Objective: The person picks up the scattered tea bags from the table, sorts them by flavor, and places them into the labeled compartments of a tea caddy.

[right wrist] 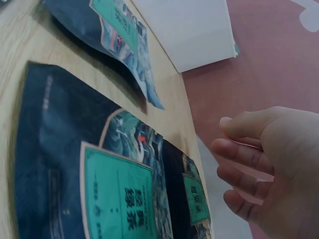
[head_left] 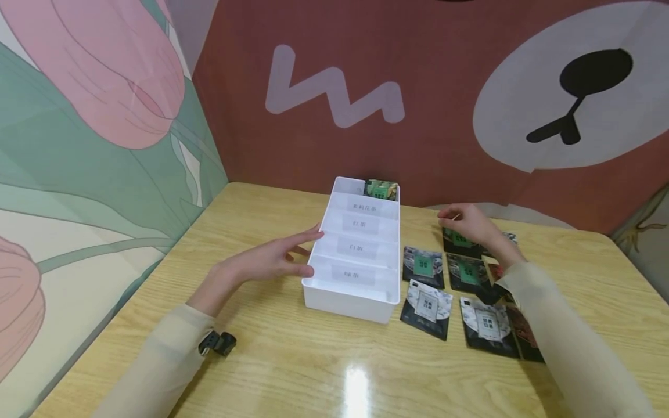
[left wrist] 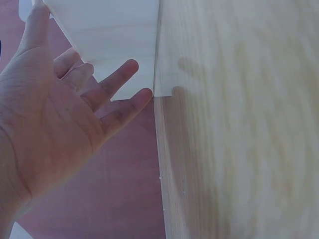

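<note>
A white divided box (head_left: 342, 305) with labelled compartments stands on the table. My left hand (head_left: 268, 255) rests against its left side, thumb and index finger spread along the rim; in the left wrist view the other fingers reach along the box wall (left wrist: 114, 40). A green tea packet (head_left: 381, 190) stands in the far compartment. My right hand (head_left: 473, 223) is over a dark tea packet with a green label (head_left: 460, 238) at the back of the group. In the right wrist view its fingers (right wrist: 244, 154) are loosely bent, with nothing between them.
Several tea packets lie right of the box: green-labelled ones (head_left: 422, 266) (right wrist: 119, 189), white-labelled ones (head_left: 427, 307) (head_left: 488, 325), and a red-and-black one (head_left: 525, 334) partly under the right sleeve. Printed cloth (head_left: 324, 151) hangs behind the wooden table (head_left: 292, 360).
</note>
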Demonstrator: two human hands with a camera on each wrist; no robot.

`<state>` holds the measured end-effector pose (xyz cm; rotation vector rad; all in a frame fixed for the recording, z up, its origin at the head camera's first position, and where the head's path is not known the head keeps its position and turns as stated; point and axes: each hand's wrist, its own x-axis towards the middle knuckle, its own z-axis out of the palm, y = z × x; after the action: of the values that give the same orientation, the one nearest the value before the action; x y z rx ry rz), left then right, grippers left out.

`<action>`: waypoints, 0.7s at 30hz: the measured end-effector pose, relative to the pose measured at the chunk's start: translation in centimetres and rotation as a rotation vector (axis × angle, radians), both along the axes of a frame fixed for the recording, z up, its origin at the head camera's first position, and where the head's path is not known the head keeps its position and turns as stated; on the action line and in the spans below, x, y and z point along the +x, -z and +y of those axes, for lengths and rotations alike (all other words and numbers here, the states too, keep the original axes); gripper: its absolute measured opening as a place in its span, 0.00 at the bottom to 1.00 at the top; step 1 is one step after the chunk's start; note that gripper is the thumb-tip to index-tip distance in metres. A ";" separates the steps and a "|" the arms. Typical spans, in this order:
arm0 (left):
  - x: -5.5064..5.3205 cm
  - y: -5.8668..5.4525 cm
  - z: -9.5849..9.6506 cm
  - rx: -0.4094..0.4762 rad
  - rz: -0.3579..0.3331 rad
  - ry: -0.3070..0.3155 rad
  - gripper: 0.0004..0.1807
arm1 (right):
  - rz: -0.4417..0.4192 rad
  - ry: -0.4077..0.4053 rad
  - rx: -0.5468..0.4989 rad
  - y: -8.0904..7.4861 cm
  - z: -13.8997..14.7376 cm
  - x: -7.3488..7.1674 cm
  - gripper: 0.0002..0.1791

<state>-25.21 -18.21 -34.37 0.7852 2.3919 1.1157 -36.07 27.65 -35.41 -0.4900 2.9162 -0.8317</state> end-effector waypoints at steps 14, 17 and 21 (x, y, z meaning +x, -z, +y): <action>0.0 0.2 -0.1 0.003 0.014 0.001 0.49 | 0.022 -0.020 0.048 -0.3 2.0 0.8 0.20; 0.0 0.3 0.0 0.011 0.012 0.006 0.48 | 0.015 -0.016 0.049 -0.4 2.9 0.9 0.21; 0.1 0.3 0.0 0.017 0.014 0.010 0.48 | -0.020 -0.005 0.052 -0.7 3.9 1.0 0.21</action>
<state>-25.13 -18.24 -34.68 0.8125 2.3905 1.1321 -35.11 31.57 -34.67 -0.4818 2.9084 -0.7540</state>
